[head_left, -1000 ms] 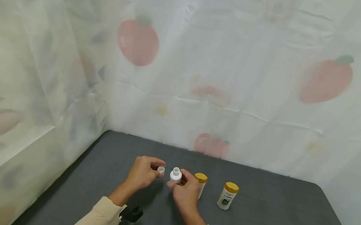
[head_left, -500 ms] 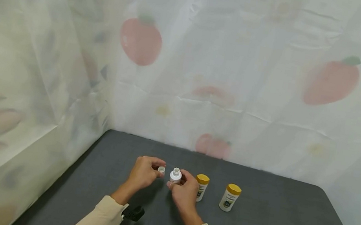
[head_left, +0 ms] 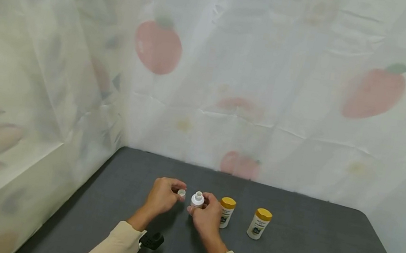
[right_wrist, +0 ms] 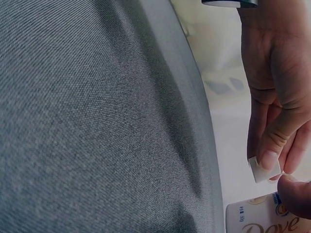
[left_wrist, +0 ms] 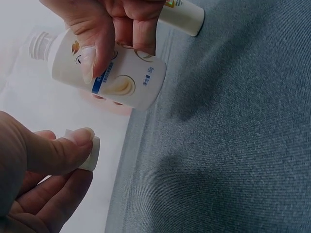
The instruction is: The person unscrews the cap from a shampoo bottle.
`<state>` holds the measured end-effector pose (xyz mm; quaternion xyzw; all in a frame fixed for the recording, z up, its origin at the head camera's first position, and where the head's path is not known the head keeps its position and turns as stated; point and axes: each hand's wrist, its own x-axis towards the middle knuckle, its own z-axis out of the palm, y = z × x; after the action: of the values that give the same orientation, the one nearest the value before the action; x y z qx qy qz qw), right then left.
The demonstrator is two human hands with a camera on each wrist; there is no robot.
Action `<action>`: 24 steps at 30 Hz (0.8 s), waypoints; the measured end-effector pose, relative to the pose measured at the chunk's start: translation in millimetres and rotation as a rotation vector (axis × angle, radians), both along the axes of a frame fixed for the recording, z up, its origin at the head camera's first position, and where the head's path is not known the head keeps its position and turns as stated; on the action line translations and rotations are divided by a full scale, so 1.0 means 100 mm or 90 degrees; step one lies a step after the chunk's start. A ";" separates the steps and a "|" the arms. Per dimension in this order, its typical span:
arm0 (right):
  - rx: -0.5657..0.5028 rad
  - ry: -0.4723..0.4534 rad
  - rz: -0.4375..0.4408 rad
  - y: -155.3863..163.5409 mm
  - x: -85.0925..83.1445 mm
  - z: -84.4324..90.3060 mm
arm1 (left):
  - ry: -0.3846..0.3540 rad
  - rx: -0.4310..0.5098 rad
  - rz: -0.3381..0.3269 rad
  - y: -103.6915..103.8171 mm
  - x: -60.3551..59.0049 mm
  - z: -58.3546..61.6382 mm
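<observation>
In the head view my left hand (head_left: 164,194) pinches a small white cap (head_left: 181,193) between thumb and fingers. Just to its right, my right hand (head_left: 208,218) grips a small white Dove bottle (head_left: 197,200) by its body, its bare neck pointing up. The cap and the neck stand a short gap apart at similar height. In the left wrist view the bottle (left_wrist: 138,90) shows its threaded neck and printed label, the right thumb across its front. The right wrist view shows the cap (right_wrist: 261,171) pinched close above the bottle (right_wrist: 248,216).
Two white bottles with yellow caps stand on the dark grey table (head_left: 307,251): one (head_left: 226,213) right beside my right hand, the other (head_left: 259,223) farther right. Pale fruit-printed curtains (head_left: 214,57) rise along the table's back and left edges.
The head view has shifted slightly, and more of the nearer yellow-capped bottle shows beside my right hand. Both hands keep their grips, with cap and bottle still apart.
</observation>
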<state>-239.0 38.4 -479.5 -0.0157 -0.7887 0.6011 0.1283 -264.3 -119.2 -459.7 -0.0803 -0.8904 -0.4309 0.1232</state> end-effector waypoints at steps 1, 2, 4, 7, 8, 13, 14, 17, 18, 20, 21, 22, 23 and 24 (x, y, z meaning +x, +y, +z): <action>0.000 0.001 0.000 0.00 0.00 0.00 | 0.001 -0.002 0.001 0.00 -0.01 -0.01; 0.001 0.000 0.001 0.00 0.00 0.00 | 0.002 -0.003 0.003 0.00 -0.01 -0.02; 0.004 -0.004 0.001 0.00 0.00 0.00 | 0.004 -0.005 0.004 -0.01 -0.02 -0.03; 0.010 -0.009 0.000 -0.01 0.00 0.01 | 0.006 -0.009 0.006 -0.01 -0.04 -0.05; 0.010 -0.010 -0.001 -0.01 0.00 0.01 | 0.008 -0.011 0.006 -0.01 -0.04 -0.06; 0.009 -0.008 -0.001 -0.01 0.00 0.01 | 0.009 -0.014 0.009 -0.02 -0.06 -0.10; 0.012 -0.009 -0.002 -0.02 0.00 0.00 | 0.010 -0.014 0.008 -0.02 -0.06 -0.11; 0.017 -0.020 0.000 -0.03 -0.01 -0.01 | 0.007 -0.016 0.009 -0.03 -0.06 -0.13; 0.021 -0.020 0.002 -0.03 -0.01 -0.02 | 0.007 -0.017 0.009 -0.04 -0.06 -0.14; 0.022 -0.028 0.002 -0.03 -0.02 -0.03 | 0.004 -0.018 0.013 -0.04 -0.06 -0.15; 0.021 -0.030 0.001 -0.04 -0.02 -0.03 | 0.004 -0.020 0.014 -0.04 -0.06 -0.16; 0.021 -0.029 0.000 -0.03 -0.02 -0.03 | 0.007 -0.023 0.014 -0.04 -0.06 -0.16; 0.021 -0.029 0.000 -0.03 -0.02 -0.04 | 0.006 -0.024 0.015 -0.04 -0.06 -0.16; 0.021 -0.029 -0.002 -0.03 -0.02 -0.04 | 0.006 -0.025 0.015 -0.04 -0.07 -0.17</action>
<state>-240.5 35.5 -483.1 -0.0281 -0.8013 0.5871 0.1116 -271.1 -123.4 -476.3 -0.0739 -0.8990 -0.4114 0.1307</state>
